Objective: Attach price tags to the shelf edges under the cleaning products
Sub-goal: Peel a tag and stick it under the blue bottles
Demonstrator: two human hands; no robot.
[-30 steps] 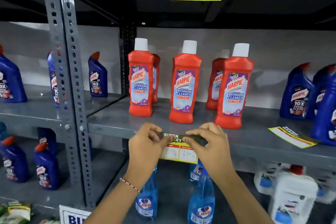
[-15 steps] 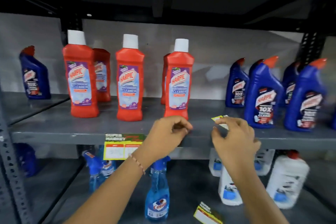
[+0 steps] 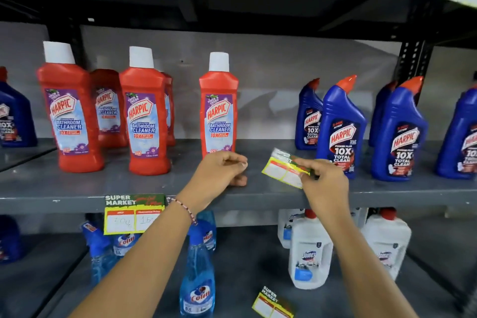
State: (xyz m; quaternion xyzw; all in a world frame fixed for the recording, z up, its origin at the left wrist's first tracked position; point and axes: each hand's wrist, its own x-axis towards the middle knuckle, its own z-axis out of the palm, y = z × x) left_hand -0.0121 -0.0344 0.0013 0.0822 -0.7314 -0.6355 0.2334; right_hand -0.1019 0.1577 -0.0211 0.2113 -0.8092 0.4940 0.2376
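tag (image 3: 282, 171): a yellow-edged price slip, held just above the middle shelf's top, between the red bottles (image 3: 144, 116) and the blue bottles (image 3: 340, 129).
right hand (image 3: 324, 183): the tag is pinched at its right end between thumb and fingertips; the other fingers are curled in.
left hand (image 3: 222, 171): loosely closed, thumb against fingertips; whether something small is pinched there cannot be told. It is rested at the shelf's front, just left of the tag and not touching it.
tag axis: the long side is tilted, upper left to lower right, roughly along the shelf front; the printed face is turned towards the camera.
shelf edge (image 3: 271, 201): the grey front lip is seen just below both hands; the stretch under the blue bottles is bare.
hung tag (image 3: 134, 214): one slip is already fixed to the lip under the red bottles, hanging flat and upright, well to the left.
loose tag (image 3: 273, 304): another is lying on the lower shelf, near the spray bottles (image 3: 198, 273).
key relation: the lip is judged to lie below and slightly nearer than the held tag, so the tag must be brought down and squared to it.
nearer hand: the right is already on the tag; the left is placed to take the free left end.
risk: a crooked set is likely if the tilt is not taken out first.
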